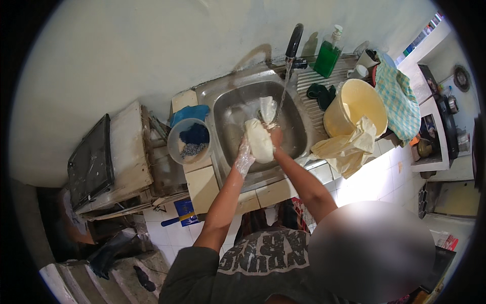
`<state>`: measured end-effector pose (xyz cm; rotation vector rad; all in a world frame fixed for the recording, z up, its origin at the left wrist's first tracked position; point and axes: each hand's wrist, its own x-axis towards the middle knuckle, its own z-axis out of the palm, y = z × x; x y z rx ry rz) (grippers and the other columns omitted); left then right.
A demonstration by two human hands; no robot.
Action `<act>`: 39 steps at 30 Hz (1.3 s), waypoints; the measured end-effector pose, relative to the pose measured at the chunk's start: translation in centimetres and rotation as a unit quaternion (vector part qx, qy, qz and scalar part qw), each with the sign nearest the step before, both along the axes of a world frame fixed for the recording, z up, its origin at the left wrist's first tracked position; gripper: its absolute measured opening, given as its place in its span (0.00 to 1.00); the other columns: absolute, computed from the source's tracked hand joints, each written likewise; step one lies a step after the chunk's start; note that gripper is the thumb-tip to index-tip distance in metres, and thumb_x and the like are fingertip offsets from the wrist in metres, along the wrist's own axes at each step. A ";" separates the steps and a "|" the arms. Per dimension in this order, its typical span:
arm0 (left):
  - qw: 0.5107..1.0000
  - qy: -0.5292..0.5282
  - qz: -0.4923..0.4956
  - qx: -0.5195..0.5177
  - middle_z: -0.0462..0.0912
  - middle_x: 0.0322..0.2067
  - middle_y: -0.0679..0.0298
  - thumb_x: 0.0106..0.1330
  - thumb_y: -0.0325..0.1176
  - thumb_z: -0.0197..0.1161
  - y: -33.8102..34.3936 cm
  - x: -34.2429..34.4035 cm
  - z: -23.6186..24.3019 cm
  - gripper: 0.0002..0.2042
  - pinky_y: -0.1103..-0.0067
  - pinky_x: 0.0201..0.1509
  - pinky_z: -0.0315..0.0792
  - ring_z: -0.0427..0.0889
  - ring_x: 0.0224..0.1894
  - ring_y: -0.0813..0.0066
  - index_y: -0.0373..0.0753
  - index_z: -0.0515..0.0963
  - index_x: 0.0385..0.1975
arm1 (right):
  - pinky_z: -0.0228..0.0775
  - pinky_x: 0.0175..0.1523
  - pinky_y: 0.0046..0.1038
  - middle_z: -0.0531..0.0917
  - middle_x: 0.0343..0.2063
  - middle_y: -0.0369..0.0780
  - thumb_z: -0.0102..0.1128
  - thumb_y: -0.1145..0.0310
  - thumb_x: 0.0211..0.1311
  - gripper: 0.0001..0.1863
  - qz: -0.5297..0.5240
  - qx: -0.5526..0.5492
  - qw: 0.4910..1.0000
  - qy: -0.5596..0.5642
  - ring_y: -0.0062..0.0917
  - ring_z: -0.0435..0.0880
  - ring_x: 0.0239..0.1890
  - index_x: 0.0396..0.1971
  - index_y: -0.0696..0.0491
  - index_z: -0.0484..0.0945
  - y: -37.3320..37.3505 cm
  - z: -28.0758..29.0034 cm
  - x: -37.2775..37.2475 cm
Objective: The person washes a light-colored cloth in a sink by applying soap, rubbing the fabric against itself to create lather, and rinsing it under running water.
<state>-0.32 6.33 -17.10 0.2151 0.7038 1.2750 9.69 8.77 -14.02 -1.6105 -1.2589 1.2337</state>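
Over the steel sink [217,109] I hold a cream-white bundle [259,142], which looks like wet cloth, bulging and rounded at its near end. Its twisted neck leads to a loose white end [267,108] farther back. My left hand [244,154], coated with white suds, is pressed along the bundle's left side. My right hand [275,137] closes around the twisted part at the right; its fingertips are partly hidden. Water runs from the black faucet [294,43] into the basin, just right of the loose end.
Left of the basin stands a tub [174,147] with dark blue and grey contents, beside a blue cloth [190,114]. On the right are a green soap bottle [327,58], a dark green cloth [320,93], a cream bucket [354,109], a crumpled cream cloth [349,147] and a checked cloth [397,96].
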 end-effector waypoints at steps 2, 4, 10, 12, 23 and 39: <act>0.987 -0.139 -0.037 0.077 0.75 0.42 0.56 0.64 0.46 0.44 1.2 -2.1 -3.5 0.21 0.70 0.46 0.72 0.76 0.41 0.64 0.37 0.67 0.50 | 0.69 0.31 0.35 0.80 0.21 0.46 0.61 0.51 0.45 0.22 -0.014 0.062 0.997 -0.038 0.38 0.80 0.26 0.24 0.59 0.76 -0.2 -1.3 -1.7; 0.973 -0.185 -0.055 0.130 0.74 0.44 0.57 0.63 0.47 0.44 1.9 -0.2 -4.0 0.23 0.70 0.49 0.70 0.75 0.43 0.64 0.36 0.66 0.50 | 0.68 0.28 0.34 0.80 0.20 0.45 0.59 0.54 0.49 0.19 -0.104 0.226 0.954 -0.169 0.35 0.80 0.23 0.23 0.59 0.76 -1.3 -3.8 -3.2; 0.977 0.126 0.012 0.171 0.73 0.34 0.59 0.62 0.34 0.46 0.6 0.0 2.1 0.13 0.75 0.41 0.70 0.74 0.37 0.68 0.36 0.68 0.44 | 0.68 0.31 0.36 0.79 0.23 0.46 0.59 0.50 0.47 0.22 -0.057 0.136 0.978 -0.149 0.39 0.79 0.26 0.25 0.58 0.76 -1.1 -2.5 -2.5; 0.957 0.146 -0.002 0.249 0.74 0.41 0.59 0.64 0.39 0.44 0.6 0.0 1.7 0.17 0.76 0.44 0.71 0.74 0.41 0.70 0.37 0.65 0.50 | 0.68 0.30 0.36 0.78 0.21 0.46 0.58 0.52 0.49 0.21 -0.084 0.161 0.959 -0.218 0.38 0.78 0.24 0.25 0.58 0.75 -0.8 -4.0 -2.8; 0.955 0.148 -0.101 0.236 0.65 0.55 0.63 0.66 0.40 0.43 1.5 -2.1 -3.1 0.22 0.73 0.58 0.62 0.66 0.55 0.70 0.41 0.55 0.59 | 0.67 0.30 0.28 0.81 0.20 0.41 0.62 0.57 0.49 0.18 -0.008 0.034 0.996 -0.084 0.20 0.78 0.24 0.26 0.59 0.78 1.3 1.4 -1.3; 0.986 -0.049 -0.161 -0.005 0.62 0.57 0.59 0.66 0.53 0.35 -2.0 -3.8 -0.1 0.27 0.64 0.53 0.67 0.67 0.54 0.62 0.44 0.54 0.60 | 0.67 0.35 0.20 0.74 0.26 0.32 0.55 0.60 0.58 0.13 0.132 0.018 0.963 0.234 0.15 0.73 0.30 0.33 0.55 0.73 3.5 15.4 4.0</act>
